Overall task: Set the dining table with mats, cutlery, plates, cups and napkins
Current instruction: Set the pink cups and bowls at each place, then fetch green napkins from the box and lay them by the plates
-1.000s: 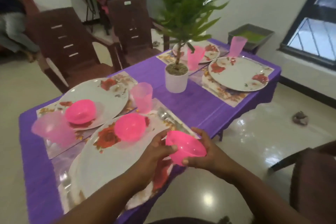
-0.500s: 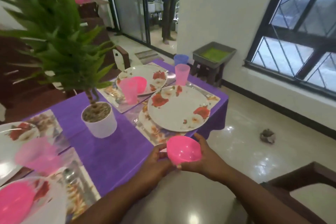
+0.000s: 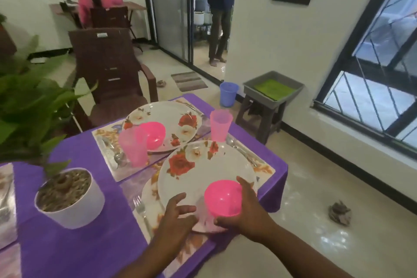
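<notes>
Head view, from left to right: the left hand [image 3: 178, 214] hovers with fingers loose and spread, holding nothing, just beside the pink bowl [image 3: 223, 197]. The right hand [image 3: 244, 207] grasps that bowl, thumb under, fingers behind, low over the near edge of the floral plate [image 3: 203, 171]. Released this near the plate's rim, the bowl could probably tip off the bench [image 3: 74, 246].

Behind the near plate [image 3: 203, 178]: far plate [image 3: 162, 119] partly covered by a blurred pink cup [image 3: 133, 148] and pink bowl [image 3: 154, 133]. Left of it: fork [image 3: 141, 210] tucked partly under its rim, potted plant [image 3: 67, 196] cropped by the frame, leaves smeared. On it: pink bowl's [image 3: 223, 197] right side hidden by the right hand [image 3: 246, 212]. Contact of left hand [image 3: 178, 216] with plate unclear.
</notes>
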